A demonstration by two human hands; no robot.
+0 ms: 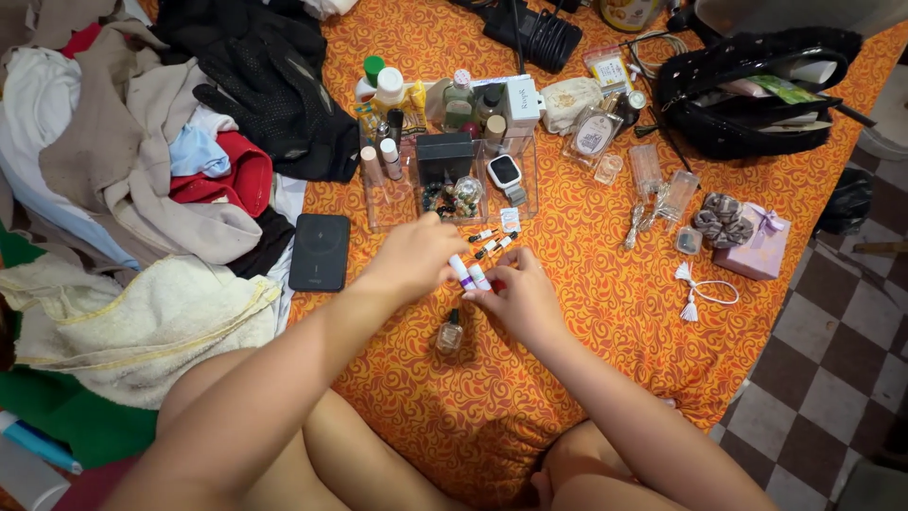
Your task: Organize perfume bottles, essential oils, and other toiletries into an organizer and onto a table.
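My left hand (414, 257) and my right hand (518, 295) meet over an orange patterned cloth (605, 312). Between their fingertips they hold two small white tubes with purple bands (470, 274). A small glass nail polish bottle (450, 333) stands just below the hands. A few thin lip tubes (494, 240) lie right above them. Behind those stands a clear plastic organiser (452, 180) with bottles, a black box and a smartwatch (505, 174).
A heap of clothes and towels (132, 189) fills the left, with black gloves (274, 95) and a black flat power bank (320, 252). A black bag (757, 90), a lilac gift box (759, 242), hair scrunchies (721, 218) and a white tassel cord (702, 289) lie right. Checkered floor (832, 378) borders the cloth.
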